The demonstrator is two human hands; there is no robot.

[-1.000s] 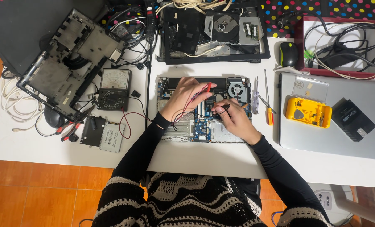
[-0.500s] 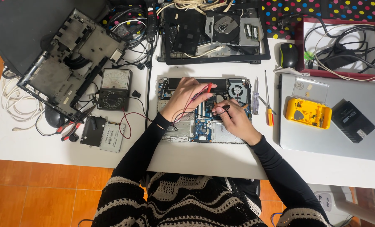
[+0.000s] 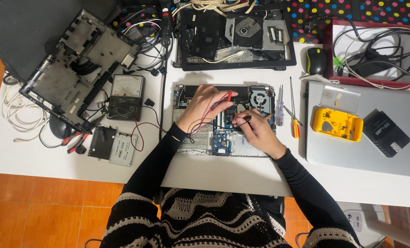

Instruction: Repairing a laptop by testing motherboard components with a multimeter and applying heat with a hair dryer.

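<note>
Nothing much has shifted since the earlier frames: both your hands stay planted over the opened laptop base (image 3: 223,120), which lies on the white table (image 3: 214,172) right in front of you. Your right hand (image 3: 260,133) pinches the black probe (image 3: 242,119), tip down on the board. Your left hand (image 3: 204,104) curls around the red probe (image 3: 229,95), wrist arched above the chassis. These probes are light, stiff and slim, so grip them by the insulated shafts; the board looks fragile. Farther left sits the analog multimeter (image 3: 125,97).
</note>
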